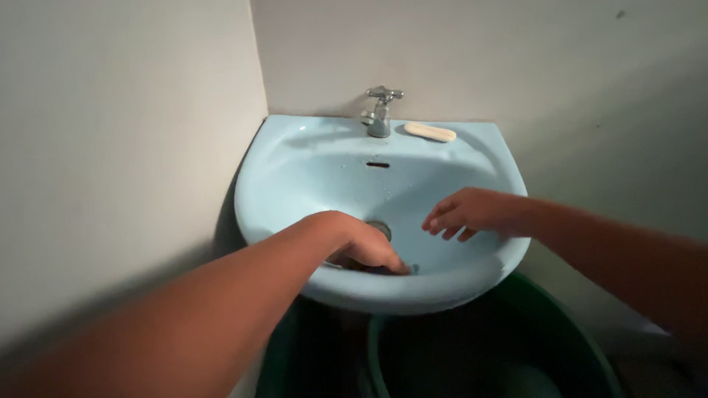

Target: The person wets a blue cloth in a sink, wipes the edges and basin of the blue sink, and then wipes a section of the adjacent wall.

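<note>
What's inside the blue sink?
Inside the blue sink are the metal drain and both hands. The left hand presses something dark at the bottom, mostly covered. The right hand hovers, fingers spread.

This is a small washroom or bathroom corner, most likely in a home. A pale blue ceramic sink [295, 158] fills the centre of the frame, fixed where two plain off-white walls [125, 133] meet at upper left. A chrome tap [380, 112] with a cross handle stands at the back rim of the sink, and a cream bar of soap [430, 132] lies just beside it on the ledge. At the bottom of the frame, under the sink, stands a dark green bucket [590, 346]. The light is dim.
</note>
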